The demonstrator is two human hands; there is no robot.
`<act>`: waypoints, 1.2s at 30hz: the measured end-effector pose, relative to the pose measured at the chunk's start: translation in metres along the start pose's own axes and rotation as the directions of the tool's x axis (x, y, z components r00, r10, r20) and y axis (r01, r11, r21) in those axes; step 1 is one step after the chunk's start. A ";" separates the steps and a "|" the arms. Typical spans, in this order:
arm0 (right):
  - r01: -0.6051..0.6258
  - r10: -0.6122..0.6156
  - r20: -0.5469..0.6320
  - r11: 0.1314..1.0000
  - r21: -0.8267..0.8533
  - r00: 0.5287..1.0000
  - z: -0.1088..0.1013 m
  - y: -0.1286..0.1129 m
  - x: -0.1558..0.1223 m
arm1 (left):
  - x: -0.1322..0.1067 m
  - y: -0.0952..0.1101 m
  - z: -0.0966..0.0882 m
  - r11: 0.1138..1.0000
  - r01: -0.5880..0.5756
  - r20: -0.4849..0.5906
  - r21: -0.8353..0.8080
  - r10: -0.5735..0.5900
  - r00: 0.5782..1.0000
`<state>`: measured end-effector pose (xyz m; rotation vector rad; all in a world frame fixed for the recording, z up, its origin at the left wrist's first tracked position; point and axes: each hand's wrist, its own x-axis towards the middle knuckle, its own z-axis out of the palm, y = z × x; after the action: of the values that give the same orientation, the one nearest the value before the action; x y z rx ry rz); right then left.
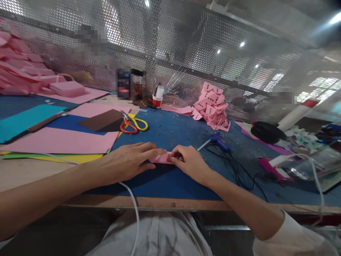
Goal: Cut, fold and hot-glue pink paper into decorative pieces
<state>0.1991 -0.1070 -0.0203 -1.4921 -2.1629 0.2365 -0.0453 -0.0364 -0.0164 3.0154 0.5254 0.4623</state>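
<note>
A narrow folded pink paper strip (162,159) lies on the blue tabletop between both hands. My left hand (133,158) rests on its left end, fingers and thumb closed about it and holding it down. At the strip's right end, my right hand (190,161) pinches with thumb and index finger. A small brown piece (168,156) shows at those fingertips, touching the strip; its exact shape is too small to tell. Beyond my left hand lie scissors (133,122) with one red and one yellow handle. A blue glue gun (220,142) lies to the right of my right hand.
Coloured paper sheets (61,140) cover the left side. Pink paper pieces with dark dots (211,106) are heaped at the back. A red-and-white cup (157,100) stands near the metal mesh (181,46). Cables (242,177) run on the right; a white cord (134,204) hangs over the front edge.
</note>
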 end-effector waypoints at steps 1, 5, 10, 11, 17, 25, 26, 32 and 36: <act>0.000 0.000 -0.003 1.000 0.004 1.000 0.000 0.000 0.000 | -0.002 0.000 0.001 0.999 -0.027 0.006 0.026 0.027 1.000; 0.035 -0.035 -0.015 0.999 -0.026 0.999 -0.001 -0.002 -0.002 | -0.005 -0.001 0.007 0.992 -0.075 0.010 0.097 0.075 0.997; 0.203 -0.204 0.007 0.969 -0.144 0.979 -0.009 -0.005 -0.006 | -0.005 0.000 0.007 0.995 -0.071 -0.006 0.068 0.071 0.997; 0.230 -0.229 0.025 0.960 -0.162 0.973 -0.010 -0.006 -0.007 | -0.005 0.000 0.007 0.996 -0.068 0.001 0.065 0.068 0.998; 0.329 -0.316 0.094 0.919 -0.218 0.944 -0.011 -0.007 -0.009 | -0.005 0.000 0.006 0.996 -0.063 0.006 0.070 0.062 0.998; 0.335 -0.314 0.117 0.905 -0.264 0.942 -0.007 -0.008 -0.010 | -0.007 0.001 0.002 0.998 -0.057 0.017 0.027 0.057 0.998; 0.332 -0.311 0.120 0.904 -0.270 0.943 -0.007 -0.008 -0.010 | -0.007 0.001 0.001 0.998 -0.055 0.029 0.030 0.055 0.998; 0.326 -0.299 0.134 0.899 -0.293 0.945 -0.005 -0.008 -0.010 | -0.009 0.000 0.002 0.997 -0.049 0.075 0.052 0.045 0.996; 0.321 -0.295 0.132 0.898 -0.301 0.946 -0.005 -0.008 -0.010 | -0.009 0.000 0.004 0.998 -0.042 0.063 0.039 0.040 0.997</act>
<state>0.1974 -0.1199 -0.0156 -1.2868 -2.5610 -0.1751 -0.0526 -0.0391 -0.0224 3.0733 0.4754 0.3629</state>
